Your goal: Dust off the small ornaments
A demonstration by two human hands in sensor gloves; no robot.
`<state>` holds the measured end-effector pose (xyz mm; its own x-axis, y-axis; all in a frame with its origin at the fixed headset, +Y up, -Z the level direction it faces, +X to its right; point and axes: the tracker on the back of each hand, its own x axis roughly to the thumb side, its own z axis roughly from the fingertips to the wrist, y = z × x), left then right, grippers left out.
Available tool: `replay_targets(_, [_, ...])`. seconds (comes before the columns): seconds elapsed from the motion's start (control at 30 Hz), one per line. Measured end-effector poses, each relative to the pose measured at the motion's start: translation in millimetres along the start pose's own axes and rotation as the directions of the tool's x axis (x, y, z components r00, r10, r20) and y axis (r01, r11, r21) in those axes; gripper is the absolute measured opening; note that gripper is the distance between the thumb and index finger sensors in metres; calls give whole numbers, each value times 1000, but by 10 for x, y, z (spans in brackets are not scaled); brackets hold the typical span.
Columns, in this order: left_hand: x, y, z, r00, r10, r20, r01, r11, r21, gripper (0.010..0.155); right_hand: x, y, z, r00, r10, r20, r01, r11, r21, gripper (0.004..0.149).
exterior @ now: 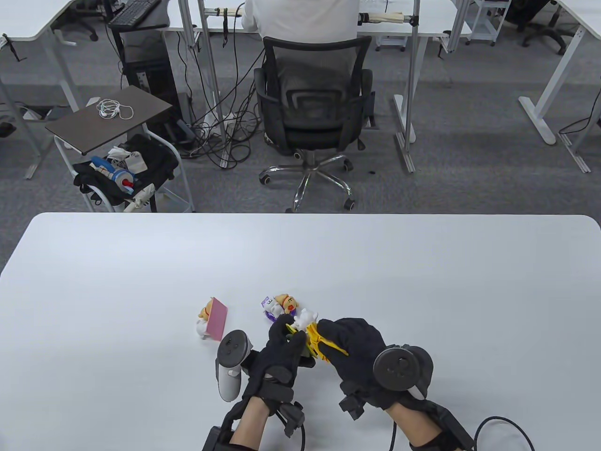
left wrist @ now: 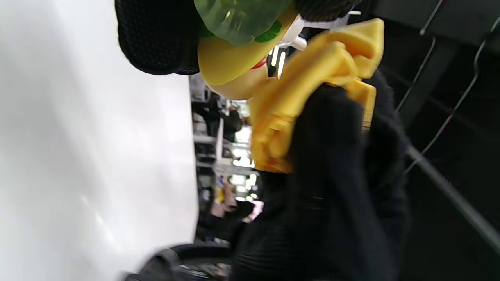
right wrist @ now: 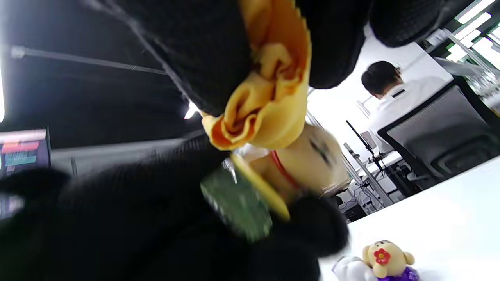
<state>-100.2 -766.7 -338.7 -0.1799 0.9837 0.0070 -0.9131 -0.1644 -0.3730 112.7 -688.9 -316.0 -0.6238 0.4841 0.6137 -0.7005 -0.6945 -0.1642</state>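
I grip the ornament (exterior: 296,329) in my left hand (exterior: 277,357), lifted near the table's (exterior: 422,263) front edge, so my right hand (exterior: 352,352), clamped on the yellow cloth (exterior: 317,343), can wipe it.

Most of the small yellow-and-green figurine (exterior: 296,327) is buried between the black-gloved hands, the crumpled yellow cloth (exterior: 318,344) half-hidden too, and the right wrist view smears it.

grey carpet (exterior: 469,141), mesh office chair (exterior: 312,110), seemingly white desks (exterior: 28,21)
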Motion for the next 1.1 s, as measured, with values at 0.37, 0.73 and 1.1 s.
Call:
replay_targets(0.37, [-53, 37, 4, 974, 227, 18, -227, 974, -1, 75, -53, 1, 11, 997, -76, -20, 75, 995, -59, 48])
replay_targets(0.73, [-81, 36, 15, 923, 383, 41, -382, 924, -22, 70, -77, -25, -53, 938, -337, -81, 332, 940, -74, 50])
replay_targets(1.1, [-108, 51, 14, 901, 433, 37, -432, 901, -28, 63, -174, -41, -142, 929, -358, -93, 351, 933, -83, 48])
